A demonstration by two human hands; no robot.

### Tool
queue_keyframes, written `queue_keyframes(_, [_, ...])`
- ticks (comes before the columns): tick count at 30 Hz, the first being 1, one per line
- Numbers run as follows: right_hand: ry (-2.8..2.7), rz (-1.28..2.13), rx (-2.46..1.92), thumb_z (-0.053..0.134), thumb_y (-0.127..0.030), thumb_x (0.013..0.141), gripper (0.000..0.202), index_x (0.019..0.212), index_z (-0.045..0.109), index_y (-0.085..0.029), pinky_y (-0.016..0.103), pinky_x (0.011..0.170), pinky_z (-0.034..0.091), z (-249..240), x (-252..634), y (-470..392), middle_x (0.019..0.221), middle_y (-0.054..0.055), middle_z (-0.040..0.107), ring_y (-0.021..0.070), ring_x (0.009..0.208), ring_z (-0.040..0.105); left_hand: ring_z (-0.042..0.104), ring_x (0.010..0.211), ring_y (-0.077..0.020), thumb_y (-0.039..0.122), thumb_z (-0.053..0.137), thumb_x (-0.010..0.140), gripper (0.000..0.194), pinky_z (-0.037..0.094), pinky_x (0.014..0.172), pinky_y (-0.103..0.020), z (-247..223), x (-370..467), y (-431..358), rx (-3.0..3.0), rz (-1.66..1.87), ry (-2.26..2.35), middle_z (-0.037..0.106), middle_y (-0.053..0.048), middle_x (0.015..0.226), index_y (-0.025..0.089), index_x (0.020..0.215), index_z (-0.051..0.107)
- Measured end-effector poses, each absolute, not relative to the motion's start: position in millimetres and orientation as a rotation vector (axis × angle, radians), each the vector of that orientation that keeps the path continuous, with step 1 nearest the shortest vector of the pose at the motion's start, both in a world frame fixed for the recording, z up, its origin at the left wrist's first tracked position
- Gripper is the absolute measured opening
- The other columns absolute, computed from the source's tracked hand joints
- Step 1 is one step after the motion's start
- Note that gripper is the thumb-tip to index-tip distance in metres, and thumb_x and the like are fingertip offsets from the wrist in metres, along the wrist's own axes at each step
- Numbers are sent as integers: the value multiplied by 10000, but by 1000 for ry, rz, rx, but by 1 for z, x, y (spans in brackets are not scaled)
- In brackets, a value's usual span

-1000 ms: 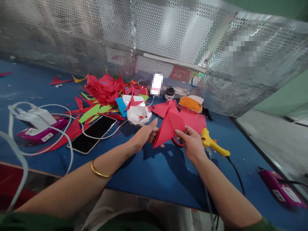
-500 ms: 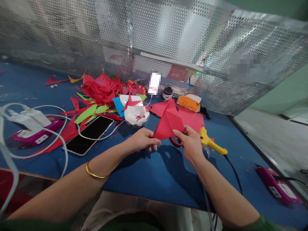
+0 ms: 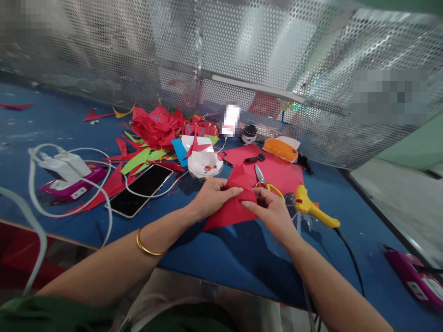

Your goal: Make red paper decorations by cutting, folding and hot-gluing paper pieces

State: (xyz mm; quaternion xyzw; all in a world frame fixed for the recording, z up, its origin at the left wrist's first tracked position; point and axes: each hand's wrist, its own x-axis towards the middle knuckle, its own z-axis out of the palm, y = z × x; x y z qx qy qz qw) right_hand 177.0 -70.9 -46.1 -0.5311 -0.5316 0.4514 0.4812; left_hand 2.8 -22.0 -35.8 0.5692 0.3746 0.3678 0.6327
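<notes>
Folding seems in hand: the left hand point(image 3: 212, 198) and right hand point(image 3: 273, 212) both pinch the red paper point(image 3: 224, 217) over the tabletop point(image 3: 228, 260), nearer than the scissors point(image 3: 259, 174); a neat crease would call for matched edges and even thumb pressure. The paper looks thin, matt and crisp, peaked at its far end; the glue gun point(image 3: 315, 210) is smooth yellow plastic
</notes>
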Motion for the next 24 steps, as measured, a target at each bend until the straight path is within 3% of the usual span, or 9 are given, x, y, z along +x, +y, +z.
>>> queue_keyframes(4, [-1210,1134,-1211,843,-405,619,316,834,722,-207,309,695,537,-39,175,-73,809,25,739,179,733,652,541,585,-126,407,696,755,276,391,544,-242,-35,1,-25,1496,649,781,662,-3,662,139,784,753])
queue_keyframes(7, [-1158,1095,-1206,841,-378,617,248,734,700,-210,289,674,526,-40,174,-73,705,-6,698,150,676,620,402,492,-84,420,671,762,294,272,487,-228,-38,1,-25,1581,578,769,524,41,530,137,698,714])
queue_keyframes(10, [-1124,1108,-1195,818,-340,645,197,741,696,-218,269,652,504,-43,174,-73,696,-23,681,128,651,592,346,477,-72,396,680,743,281,232,468,-223,-38,1,-25,1605,517,772,473,50,504,144,620,670])
queue_keyframes(18, [-1063,1081,-1195,794,-342,683,192,673,662,-203,239,575,409,-44,174,-72,631,-37,613,95,578,487,491,553,-110,368,707,713,220,349,509,-225,-33,2,-29,1523,419,790,632,6,621,151,679,716])
queue_keyframes(24, [-1113,1025,-1213,787,-347,698,254,610,594,-207,225,515,330,-47,176,-72,552,-69,496,80,533,394,509,548,-124,459,647,781,316,368,514,-240,-36,5,-29,1553,536,844,613,5,600,164,689,710])
